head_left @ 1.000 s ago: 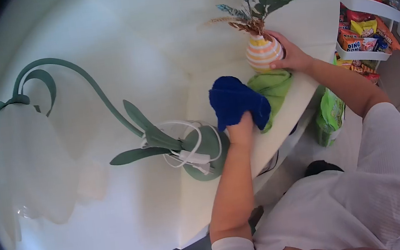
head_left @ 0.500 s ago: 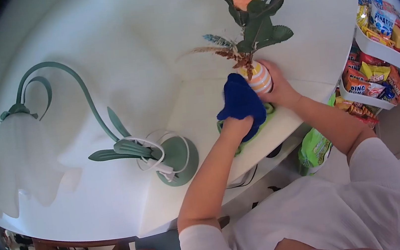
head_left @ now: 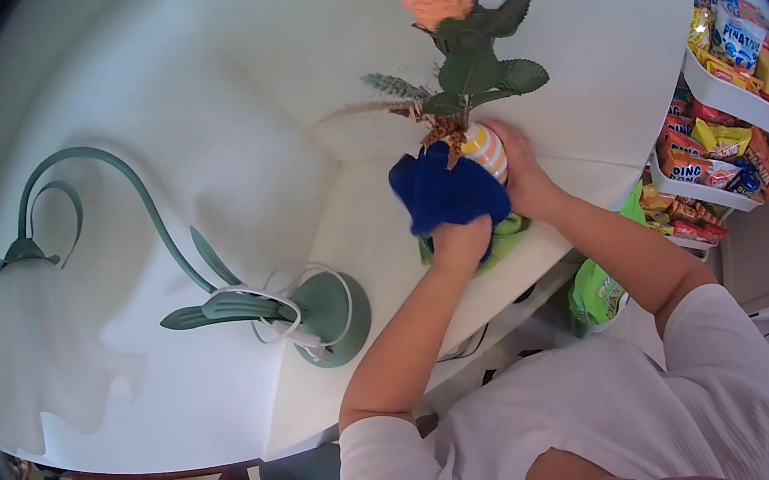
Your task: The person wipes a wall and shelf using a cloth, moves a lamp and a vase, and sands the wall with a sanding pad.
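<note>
One vase [head_left: 487, 152] is over the desk [head_left: 303, 394]. My right hand [head_left: 526, 173] grips it, maybe for steadiness. The rag [head_left: 451, 192] hides the fingers of my left hand [head_left: 462, 242]; I can't tell its grip.

The only view comes from the wearer's head, looking forward and steeply down past the white-shirted chest over the tabletop [head_left: 314, 412]. It sits close above both forearms, near enough to take in the green lamp [head_left: 332, 318] at left and the snack racks [head_left: 742, 100] well right of that lamp.
</note>
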